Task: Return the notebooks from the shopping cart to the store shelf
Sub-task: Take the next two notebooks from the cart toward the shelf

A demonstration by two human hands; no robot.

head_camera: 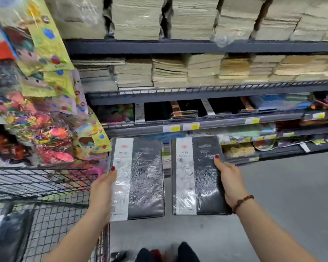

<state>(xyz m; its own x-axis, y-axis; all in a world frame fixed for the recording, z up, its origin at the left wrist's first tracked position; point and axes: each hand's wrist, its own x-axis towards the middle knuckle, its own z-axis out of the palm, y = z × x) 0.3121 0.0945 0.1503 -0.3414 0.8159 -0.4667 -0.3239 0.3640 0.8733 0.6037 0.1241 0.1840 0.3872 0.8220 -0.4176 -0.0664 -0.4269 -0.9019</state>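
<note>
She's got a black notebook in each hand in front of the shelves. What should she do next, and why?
Probably lift both forward to the dark shelf slot: similar notebooks already lie there, with room beside them. The left hand and right hand each hold one wrapped notebook below it.

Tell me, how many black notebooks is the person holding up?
2: one shiny plastic-wrapped black notebook in the left hand, one matching black notebook in the right hand. More may sit in the wire cart.
</note>
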